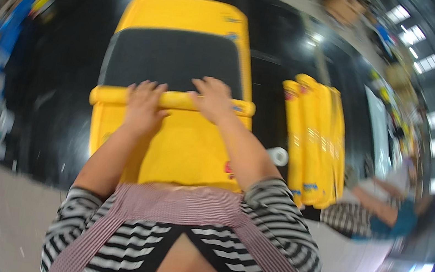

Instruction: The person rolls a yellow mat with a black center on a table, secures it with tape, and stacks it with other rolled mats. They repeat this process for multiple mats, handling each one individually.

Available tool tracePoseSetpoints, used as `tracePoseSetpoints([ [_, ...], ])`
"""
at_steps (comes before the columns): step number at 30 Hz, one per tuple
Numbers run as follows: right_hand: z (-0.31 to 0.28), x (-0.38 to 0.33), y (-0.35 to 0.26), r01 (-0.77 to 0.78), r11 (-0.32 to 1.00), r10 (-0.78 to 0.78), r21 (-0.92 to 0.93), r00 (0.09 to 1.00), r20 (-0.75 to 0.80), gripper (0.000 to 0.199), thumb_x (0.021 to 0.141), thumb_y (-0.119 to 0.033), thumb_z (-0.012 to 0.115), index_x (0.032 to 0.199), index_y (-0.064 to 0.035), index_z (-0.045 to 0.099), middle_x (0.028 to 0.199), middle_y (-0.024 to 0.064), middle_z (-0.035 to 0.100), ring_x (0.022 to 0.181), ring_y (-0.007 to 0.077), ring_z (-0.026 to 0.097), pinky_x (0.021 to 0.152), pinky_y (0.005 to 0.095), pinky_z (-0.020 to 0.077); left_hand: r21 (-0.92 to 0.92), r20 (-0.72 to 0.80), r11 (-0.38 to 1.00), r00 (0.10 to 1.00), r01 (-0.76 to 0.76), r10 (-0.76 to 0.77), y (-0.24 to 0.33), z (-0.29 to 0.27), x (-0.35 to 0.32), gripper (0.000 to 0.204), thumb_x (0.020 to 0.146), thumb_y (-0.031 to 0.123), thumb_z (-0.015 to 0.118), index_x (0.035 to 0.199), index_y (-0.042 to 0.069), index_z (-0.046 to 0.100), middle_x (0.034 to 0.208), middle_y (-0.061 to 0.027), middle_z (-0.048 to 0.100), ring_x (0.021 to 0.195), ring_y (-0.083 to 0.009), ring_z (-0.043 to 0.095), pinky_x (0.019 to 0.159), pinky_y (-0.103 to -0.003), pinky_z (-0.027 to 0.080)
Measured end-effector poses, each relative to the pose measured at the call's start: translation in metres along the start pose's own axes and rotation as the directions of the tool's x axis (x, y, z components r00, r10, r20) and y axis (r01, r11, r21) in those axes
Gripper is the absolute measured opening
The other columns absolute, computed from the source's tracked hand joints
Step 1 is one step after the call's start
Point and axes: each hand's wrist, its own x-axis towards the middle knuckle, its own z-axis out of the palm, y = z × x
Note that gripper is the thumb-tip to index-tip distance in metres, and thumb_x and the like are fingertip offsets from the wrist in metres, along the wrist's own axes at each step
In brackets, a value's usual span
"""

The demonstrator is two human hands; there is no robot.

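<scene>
A broad yellow sheet (188, 148) lies lengthwise on a black table (68, 48), with small printed marks near its edges. A dark grey panel (178, 58) covers part of its far half. A yellow roll (178, 100) lies crosswise along the panel's near edge, its ends sticking out slightly at both sides. My left hand (145, 106) rests on the left part of this roll, fingers spread over it and thumb pointing inward. On its right part lies my right hand (212, 99), fingers apart and reaching past the roll onto the panel.
Several long yellow rolls (314, 141) lie side by side at the right. A white tape-like roll (278, 155) stands between them and the sheet. Another person's arm (377, 206) shows at the right edge. Boxes (347, 7) and blurred goods lie beyond the table.
</scene>
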Motion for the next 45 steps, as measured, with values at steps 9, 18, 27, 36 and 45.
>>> tracePoseSetpoints([
  [9, 0.008, -0.020, -0.002, 0.143, 0.952, -0.214, -0.271, 0.943, -0.256, 0.056, 0.090, -0.051, 0.074, 0.125, -0.0080, 0.062, 0.123, 0.0122, 0.059, 0.120, 0.0292, 0.051, 0.104, 0.0441, 0.0405, 0.065, 0.408, 0.997, 0.911, 0.040, -0.064, -0.030, -0.002, 0.069, 0.065, 0.075, 0.045, 0.089, 0.130, 0.019, 0.066, 0.118, -0.0107, 0.060, 0.118, -0.0340, 0.057, 0.099, -0.049, 0.047],
  [18, -0.011, -0.028, -0.003, 0.242, 0.943, -0.228, -0.229, 0.970, 0.087, 0.052, 0.092, -0.049, 0.072, 0.117, -0.0052, 0.065, 0.112, 0.0123, 0.062, 0.110, 0.0297, 0.057, 0.096, 0.0416, 0.0447, 0.050, 0.454, 0.997, 0.891, -0.052, 0.023, -0.034, 0.001, 0.040, 0.064, 0.080, 0.052, 0.083, 0.130, 0.016, 0.064, 0.119, -0.0134, 0.061, 0.115, -0.0370, 0.058, 0.099, -0.050, 0.048],
  [27, -0.011, -0.197, -0.049, 0.285, 0.958, -0.287, 0.035, 0.954, 0.085, 0.050, 0.096, -0.036, 0.070, 0.131, -0.0006, 0.063, 0.119, 0.0169, 0.062, 0.111, 0.0312, 0.058, 0.100, 0.0439, 0.0445, 0.052, 0.256, 0.993, 0.962, -0.109, 0.092, -0.032, -0.039, -0.146, 0.054, 0.093, 0.041, 0.068, 0.136, 0.009, 0.063, 0.124, -0.0172, 0.059, 0.117, -0.0367, 0.057, 0.102, -0.056, 0.045],
  [36, -0.006, -0.272, 0.007, -0.359, 0.862, 0.430, 0.358, 0.892, -0.140, 0.043, 0.100, -0.024, 0.063, 0.139, -0.0066, 0.063, 0.135, 0.0229, 0.060, 0.132, 0.0403, 0.053, 0.117, 0.0447, 0.0392, -0.169, 0.134, 0.841, 0.858, 0.514, -0.497, -0.134, -0.049, -0.200, 0.041, 0.110, 0.024, 0.049, 0.141, -0.002, 0.057, 0.138, -0.0212, 0.060, 0.129, -0.0410, 0.057, 0.110, -0.043, 0.045],
  [45, 0.007, -0.268, -0.018, -0.394, 0.579, 0.675, 0.714, 0.722, -0.149, 0.056, 0.098, -0.011, 0.068, 0.149, 0.0008, 0.050, 0.151, 0.0241, 0.051, 0.141, 0.0370, 0.051, 0.118, 0.0378, 0.0408, -0.622, 0.027, 0.578, 0.752, 0.529, -0.659, -0.127, -0.039, -0.224, 0.052, 0.111, 0.030, 0.055, 0.153, 0.001, 0.046, 0.144, -0.0174, 0.060, 0.126, -0.0260, 0.062, 0.105, -0.035, 0.050],
])
